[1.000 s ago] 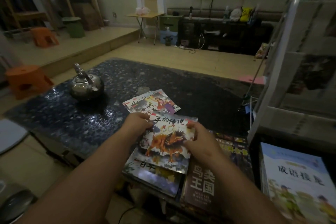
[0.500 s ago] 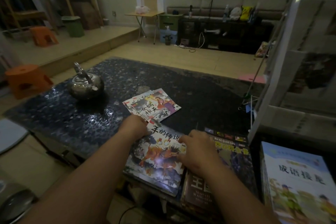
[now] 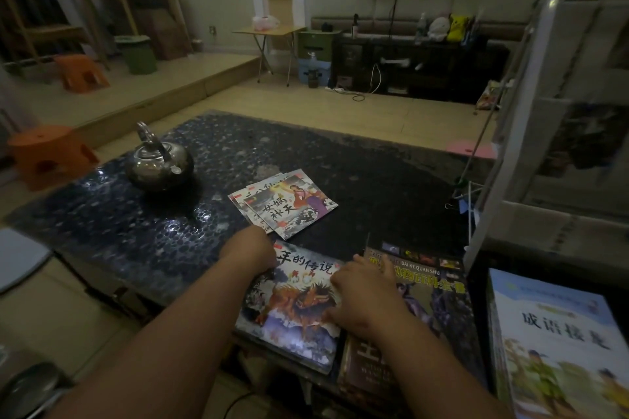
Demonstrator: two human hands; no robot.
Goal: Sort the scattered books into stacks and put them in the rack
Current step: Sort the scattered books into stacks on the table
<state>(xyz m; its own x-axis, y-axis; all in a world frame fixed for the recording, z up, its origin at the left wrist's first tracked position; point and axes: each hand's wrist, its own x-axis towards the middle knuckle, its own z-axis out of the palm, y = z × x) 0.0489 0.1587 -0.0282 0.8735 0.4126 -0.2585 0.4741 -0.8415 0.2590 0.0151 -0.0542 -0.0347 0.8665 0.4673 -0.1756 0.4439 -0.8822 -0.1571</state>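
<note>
Beast-cover book [image 3: 292, 309], held up in both hands a second ago, now flat atop near-edge stack on table [image 3: 136, 231]. Left hand [image 3: 252, 248] at its far-left corner, fingers hidden, grip cannot be told; right hand [image 3: 360, 296] released, fingers spread over its right edge and adjoining encyclopedia [image 3: 439, 286]. Stack grown by one; fanned picture books [image 3: 286, 204] apparently unsorted, transfer to rack [image 3: 561, 112] pending

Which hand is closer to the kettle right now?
Left. The left hand is at the top book's far left corner, right of and nearer than the kettle. The right hand lies on that book's right edge, farther off.
</note>
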